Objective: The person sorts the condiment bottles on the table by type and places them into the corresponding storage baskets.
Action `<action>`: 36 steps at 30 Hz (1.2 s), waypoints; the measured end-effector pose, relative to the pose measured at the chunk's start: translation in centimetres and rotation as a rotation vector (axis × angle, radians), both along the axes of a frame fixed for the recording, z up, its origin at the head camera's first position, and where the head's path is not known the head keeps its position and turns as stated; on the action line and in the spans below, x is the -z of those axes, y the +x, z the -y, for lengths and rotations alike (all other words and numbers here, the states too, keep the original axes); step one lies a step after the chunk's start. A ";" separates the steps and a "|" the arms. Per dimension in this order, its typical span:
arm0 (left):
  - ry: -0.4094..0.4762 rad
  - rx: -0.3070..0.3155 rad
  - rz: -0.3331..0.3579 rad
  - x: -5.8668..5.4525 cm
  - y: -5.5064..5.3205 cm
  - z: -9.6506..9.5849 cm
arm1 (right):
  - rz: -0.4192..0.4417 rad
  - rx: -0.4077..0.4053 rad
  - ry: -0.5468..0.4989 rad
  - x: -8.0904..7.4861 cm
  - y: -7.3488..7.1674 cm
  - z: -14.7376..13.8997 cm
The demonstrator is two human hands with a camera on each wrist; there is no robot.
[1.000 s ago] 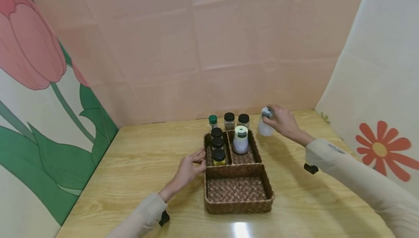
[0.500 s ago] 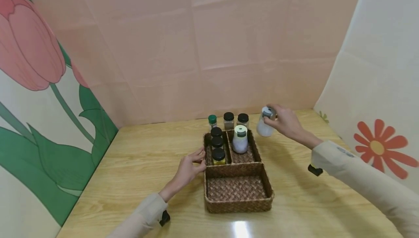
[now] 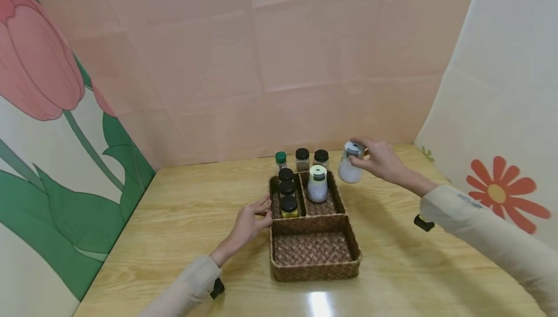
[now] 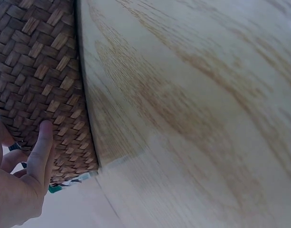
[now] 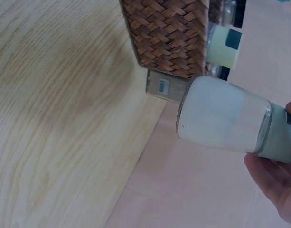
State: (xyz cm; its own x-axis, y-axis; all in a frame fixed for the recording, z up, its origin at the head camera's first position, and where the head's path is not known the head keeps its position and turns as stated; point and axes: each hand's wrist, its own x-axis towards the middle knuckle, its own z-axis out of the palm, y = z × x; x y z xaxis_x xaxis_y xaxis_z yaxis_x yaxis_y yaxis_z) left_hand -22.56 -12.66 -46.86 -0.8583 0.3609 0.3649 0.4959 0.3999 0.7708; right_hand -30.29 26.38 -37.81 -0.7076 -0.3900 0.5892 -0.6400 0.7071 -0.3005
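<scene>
Check the head view first: your right hand [image 3: 378, 161] grips the capped end of a white shaker [image 3: 350, 169], positioned right of the woven basket [image 3: 316, 272] near its rear end. The right wrist view shows what the head view does not: the shaker's base, clear of the counter [image 3: 196, 191], and a barcode label [image 5: 163, 86] on a container behind the basket. Your left hand [image 3: 247, 222] pinches the basket's left rim; only the left wrist view shows the fingertip lying on the outer weave. Use the head view alone to read the compartments: three black-capped jars [image 3: 287, 204] at rear left, a second shaker [image 3: 317, 188] at rear right. The basket conceals the lower parts of the green-capped jar [image 3: 281, 159] and two dark-lidded jars [image 3: 302, 161] behind it. Both wrist views cut off your hands and the basket.
</scene>
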 end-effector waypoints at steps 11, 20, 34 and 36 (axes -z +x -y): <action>0.002 0.006 0.018 0.1 0.1 0.2 | -0.032 -0.068 0.039 -0.9 0.5 0.3; -0.011 0.003 0.010 0.1 0.1 0.1 | -0.006 -0.142 0.054 -1.5 1.2 0.6; -0.010 0.001 0.022 0.0 0.1 0.2 | -0.057 -0.202 0.079 -1.9 1.9 1.5; -0.008 -0.001 0.030 0.0 0.1 0.2 | -0.056 -0.207 0.081 -1.9 1.9 1.7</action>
State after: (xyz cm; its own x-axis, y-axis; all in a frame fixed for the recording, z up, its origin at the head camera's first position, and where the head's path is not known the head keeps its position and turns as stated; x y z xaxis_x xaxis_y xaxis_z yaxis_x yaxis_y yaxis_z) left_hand -22.45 -12.87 -46.90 -0.8690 0.3626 0.3366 0.4725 0.4062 0.7821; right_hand -28.34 24.66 -35.88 -0.5750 -0.5708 0.5861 -0.7879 0.5794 -0.2087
